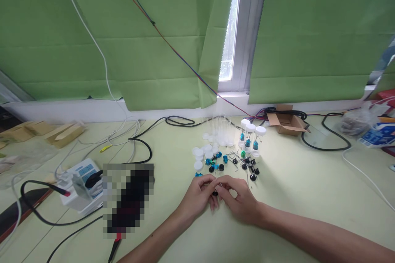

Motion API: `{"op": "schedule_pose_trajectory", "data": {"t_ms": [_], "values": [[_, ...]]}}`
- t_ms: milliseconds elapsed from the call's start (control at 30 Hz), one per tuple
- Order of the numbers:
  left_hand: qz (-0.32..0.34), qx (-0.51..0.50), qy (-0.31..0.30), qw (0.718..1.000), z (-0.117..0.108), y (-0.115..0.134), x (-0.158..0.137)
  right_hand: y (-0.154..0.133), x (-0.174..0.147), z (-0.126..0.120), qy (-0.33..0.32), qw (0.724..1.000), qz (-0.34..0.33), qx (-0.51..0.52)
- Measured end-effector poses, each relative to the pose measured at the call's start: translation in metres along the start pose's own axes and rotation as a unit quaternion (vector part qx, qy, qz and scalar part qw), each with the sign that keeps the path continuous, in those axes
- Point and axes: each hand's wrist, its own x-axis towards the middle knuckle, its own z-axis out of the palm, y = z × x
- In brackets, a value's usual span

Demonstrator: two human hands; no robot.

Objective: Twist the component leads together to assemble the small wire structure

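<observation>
My left hand (202, 191) is closed in a pinch around a small black round part (215, 193) with a thin metal pin. Against it, my right hand (239, 197) pinches a thin metal piece, mostly hidden by the fingertips. Just beyond the hands lie several blue metal parts (225, 159), a green one (243, 154) and several black knob-like pieces (253, 177). Thin bent metal rods (233, 155) are scattered among them. White round caps (198, 165) sit in a cluster to the left. Three clear tubes with white lids (261, 130) stand behind, blue parts inside.
More clear tubes (220, 131) stand at the back. An open cardboard box (286, 124) and coiled black cables (327, 148) are at the back right. On the left are a white power strip (82, 185), a pixelated dark object (128, 201) and small cardboard boxes (63, 133).
</observation>
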Motion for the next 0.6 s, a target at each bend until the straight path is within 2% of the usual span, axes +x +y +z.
{"op": "schedule_pose_trajectory", "data": {"t_ms": [600], "values": [[0.031, 0.054, -0.02, 0.998, -0.002, -0.015, 0.0, -0.005, 0.002, -0.002, -0.035, 0.999, 0.017, -0.028]]}}
